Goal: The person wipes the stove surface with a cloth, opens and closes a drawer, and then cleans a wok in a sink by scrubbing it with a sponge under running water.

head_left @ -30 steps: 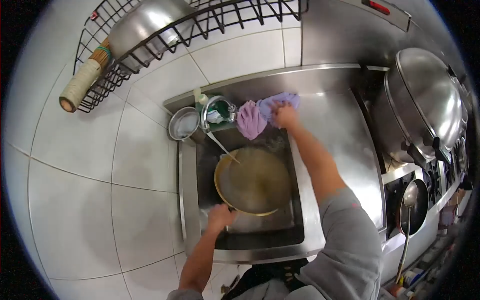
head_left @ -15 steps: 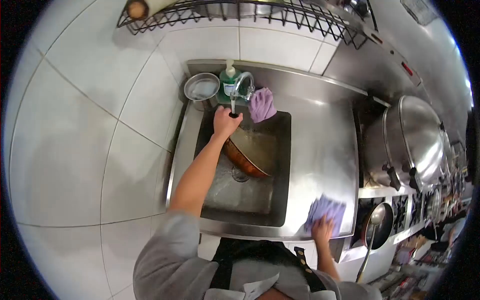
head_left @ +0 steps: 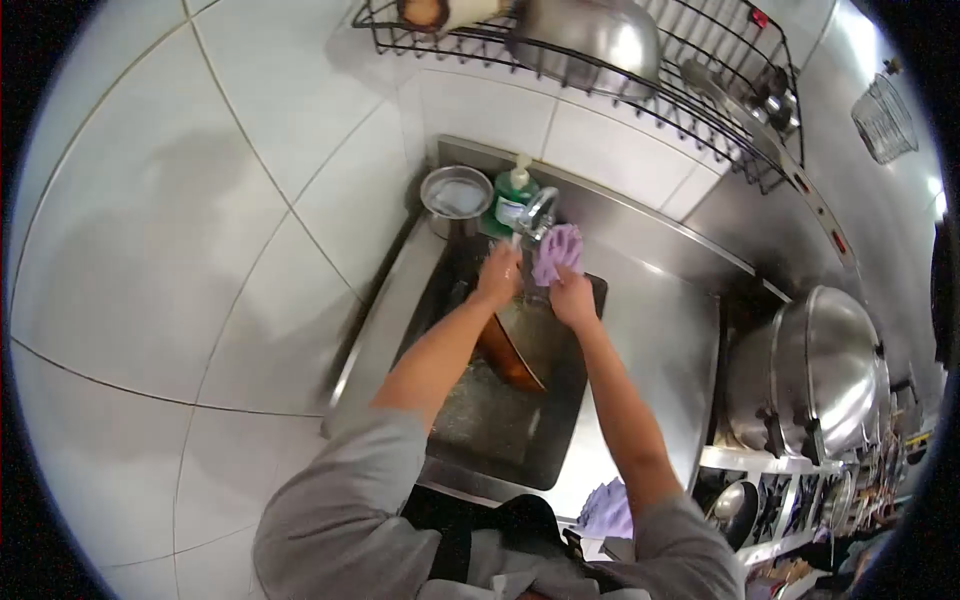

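Note:
My left hand (head_left: 499, 274) is closed at the handle end of a brown-sided frying pan (head_left: 512, 357), right below the running faucet (head_left: 540, 212). The pan is tilted on its edge inside the sink (head_left: 480, 425); its handle is mostly hidden by my hand. To the right, my right hand (head_left: 572, 297) grips the lower end of a pinkish-purple cloth (head_left: 559, 250) beside the faucet. Another purple cloth (head_left: 606, 508) lies on the front edge of the steel counter (head_left: 655, 350), partly behind my right arm.
A green soap bottle (head_left: 513, 200) and a metal pot (head_left: 455, 198) stand behind the sink. Above hangs a wire rack (head_left: 690, 110) with a metal bowl (head_left: 590, 45). On the right are a large lidded pot (head_left: 825, 370) and a stove with a pan and ladle (head_left: 733, 505).
My right hand has left the purple cloth on the counter and taken hold of the pinkish one by the faucet. My left hand stays at the pan; the view has turned.

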A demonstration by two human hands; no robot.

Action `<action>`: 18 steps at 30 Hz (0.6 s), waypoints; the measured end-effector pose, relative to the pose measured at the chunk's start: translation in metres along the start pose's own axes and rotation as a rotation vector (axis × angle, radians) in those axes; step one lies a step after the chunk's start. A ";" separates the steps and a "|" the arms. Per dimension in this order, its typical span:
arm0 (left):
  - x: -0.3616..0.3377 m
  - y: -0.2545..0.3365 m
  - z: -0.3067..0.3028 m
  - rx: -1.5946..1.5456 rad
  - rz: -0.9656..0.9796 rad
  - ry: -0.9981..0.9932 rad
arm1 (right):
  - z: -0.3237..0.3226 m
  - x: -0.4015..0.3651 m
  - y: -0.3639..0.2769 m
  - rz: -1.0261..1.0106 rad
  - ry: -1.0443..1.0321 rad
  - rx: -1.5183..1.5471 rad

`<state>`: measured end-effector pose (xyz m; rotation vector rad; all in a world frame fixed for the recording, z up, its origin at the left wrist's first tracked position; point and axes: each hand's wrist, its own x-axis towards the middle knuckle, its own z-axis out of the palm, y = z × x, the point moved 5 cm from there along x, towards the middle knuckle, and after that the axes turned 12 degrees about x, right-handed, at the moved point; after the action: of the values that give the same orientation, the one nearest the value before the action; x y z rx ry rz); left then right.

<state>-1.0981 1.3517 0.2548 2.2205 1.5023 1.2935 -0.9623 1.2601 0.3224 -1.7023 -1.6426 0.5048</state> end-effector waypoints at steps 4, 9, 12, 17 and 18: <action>-0.026 -0.022 -0.027 -0.114 -0.286 -0.429 | 0.087 0.092 -0.013 -0.230 -0.041 -0.447; -0.030 -0.038 -0.021 -0.214 -0.081 -0.122 | 0.174 0.106 -0.040 -0.241 -0.611 -0.567; -0.030 -0.024 -0.013 -0.208 0.103 -0.072 | 0.159 0.118 -0.079 -0.045 -0.244 -0.338; -0.108 -0.026 -0.053 0.162 -0.245 -0.653 | 0.193 0.205 -0.075 -0.264 -0.295 -0.401; -0.143 -0.039 -0.056 0.189 -0.285 -0.577 | 0.200 0.207 -0.078 -0.268 -0.319 -0.393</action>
<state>-1.1823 1.2358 0.1871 2.1161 1.6554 0.3900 -1.1340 1.5011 0.2834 -1.6934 -2.2861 0.3499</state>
